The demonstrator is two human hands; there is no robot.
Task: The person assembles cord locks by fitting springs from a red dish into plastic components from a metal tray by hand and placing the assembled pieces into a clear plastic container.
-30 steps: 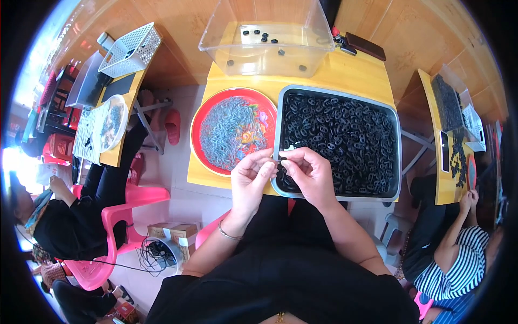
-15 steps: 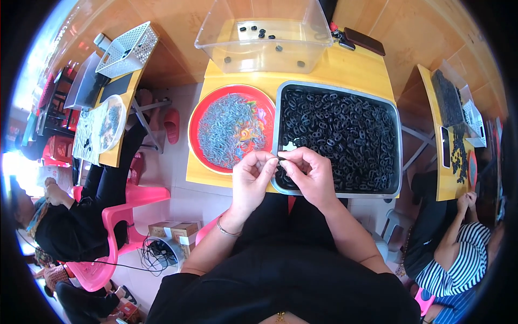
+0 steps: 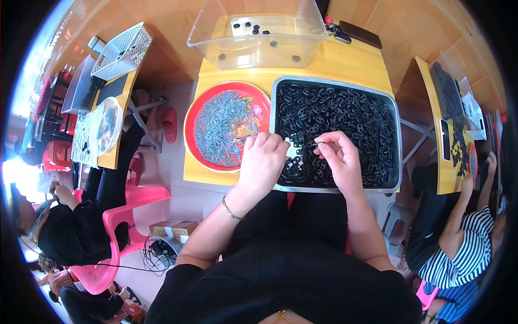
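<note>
A metal tray (image 3: 400, 146) holds a heap of small black oval pieces with two holes (image 3: 345, 116). To its left is a red round plate (image 3: 190, 127) with a printed pattern, covered in thin silvery metal pins (image 3: 218, 132). My left hand (image 3: 261, 164) is curled over the tray's left edge, next to the plate; its fingertips are mostly hidden behind the knuckles. Above the heap, my right hand (image 3: 342, 162) pinches a small black piece (image 3: 315, 143) between thumb and forefinger.
Behind the tray and plate stands a clear plastic bin (image 3: 259, 51) with a few black pieces inside. A brown case (image 3: 360, 34) and keys (image 3: 340, 33) lie at the table's back right. People sit at side tables left and right. A pink chair (image 3: 110, 221) is at left.
My hands were together at the tray's front left, pinching something small. Now they are apart: the left has turned over by the tray's edge, the right has moved right over the heap.
</note>
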